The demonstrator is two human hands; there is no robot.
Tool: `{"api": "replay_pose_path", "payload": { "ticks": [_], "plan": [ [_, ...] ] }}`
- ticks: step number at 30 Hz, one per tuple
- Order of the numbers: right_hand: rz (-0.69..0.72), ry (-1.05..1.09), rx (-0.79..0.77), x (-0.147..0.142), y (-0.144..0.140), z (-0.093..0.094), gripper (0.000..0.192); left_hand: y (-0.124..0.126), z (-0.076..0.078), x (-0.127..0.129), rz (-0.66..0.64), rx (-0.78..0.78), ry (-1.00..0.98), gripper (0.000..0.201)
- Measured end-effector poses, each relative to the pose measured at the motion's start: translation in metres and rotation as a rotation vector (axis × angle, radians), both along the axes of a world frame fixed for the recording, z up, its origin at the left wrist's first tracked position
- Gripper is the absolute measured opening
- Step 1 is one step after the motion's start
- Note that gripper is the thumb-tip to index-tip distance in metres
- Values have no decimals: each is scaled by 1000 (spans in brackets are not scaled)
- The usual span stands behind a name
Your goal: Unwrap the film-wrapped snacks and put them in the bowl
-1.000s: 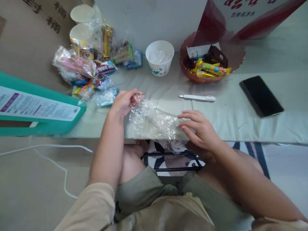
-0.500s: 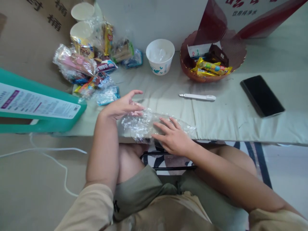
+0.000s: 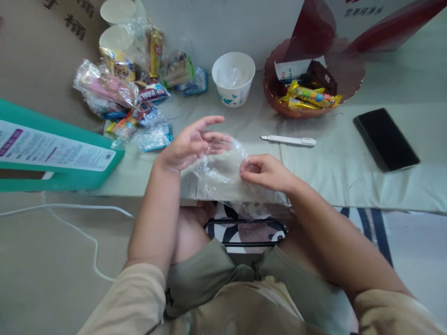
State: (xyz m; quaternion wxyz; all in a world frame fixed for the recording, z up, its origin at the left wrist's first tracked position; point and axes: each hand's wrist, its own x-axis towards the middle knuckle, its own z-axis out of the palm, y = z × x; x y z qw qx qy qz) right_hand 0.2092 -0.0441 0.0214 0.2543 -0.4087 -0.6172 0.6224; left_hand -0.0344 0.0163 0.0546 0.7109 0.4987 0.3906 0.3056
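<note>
A crumpled clear plastic bag (image 3: 218,174) is stretched between my hands above the table's near edge. My right hand (image 3: 267,173) is closed, thumb and fingers pinching the bag's right side. On the other side, my left hand (image 3: 195,144) has its fingers stretched out and apart. Its fingertips touch the film; whether they are inside the bag or behind it I cannot tell. Just beyond the hands lies a white utility knife (image 3: 289,140), its short blade pointing left. Behind the bag stands a paper cup (image 3: 233,83) with clear plastic in it.
Wrapped snacks (image 3: 115,95) are heaped at the back left beside paper cups (image 3: 117,37). A reddish glass bowl (image 3: 279,103) holds more snacks. A black phone (image 3: 386,139) lies at right. A green container (image 3: 104,174) stands at left, and a red-and-white box (image 3: 370,28) stands behind.
Both hands have lifted the bag slightly off the table. The right hand has gone from flat, spread fingers to a pinch on the film. The left hand has moved up and right.
</note>
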Motion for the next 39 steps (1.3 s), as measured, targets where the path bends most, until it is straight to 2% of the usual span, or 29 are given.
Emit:
{"api": "replay_pose_path", "payload": {
  "ticks": [2, 4, 7, 11, 14, 16, 19, 23, 28, 32, 35, 39],
  "plan": [
    [-216, 79, -92, -2, 3, -3, 23, 6, -12, 1, 80, -80, -91, 72],
    [-413, 113, -128, -3, 9, -8, 28, 8, -24, 8, 51, -187, -101, 76],
    [-545, 91, -103, -2, 17, -14, 29, 6, -34, 25, -17, -263, 0, 60],
    [-416, 0, -23, 2, 17, -18, 33, 3, -37, 38, 118, -112, 213, 28],
    [-313, -59, 30, 8, 12, -22, 27, 3, -37, 34, 82, -69, 298, 21],
    [-344, -49, 95, 11, 11, -25, 23, 3, -37, 28, 49, -38, 291, 27],
    [-462, -45, 275, 14, 11, -25, 17, 1, -36, 21, 28, 26, 174, 40],
    [-549, -60, 365, 16, 12, -22, 24, -1, -34, 20, 63, 211, 61, 28],
    [-576, -12, 320, 19, 13, -28, 25, -2, -24, 17, 107, 444, 262, 24],
    [-524, -31, 244, 23, 19, -44, 34, -4, -17, 12, 139, 595, 414, 6],
    [-505, 6, 174, 25, 25, -49, 51, -6, -13, 12, 139, 664, 455, 17],
    [-473, 167, -42, 25, 25, -38, 64, -9, -8, 15, 65, 753, 473, 26]
  ]
}}
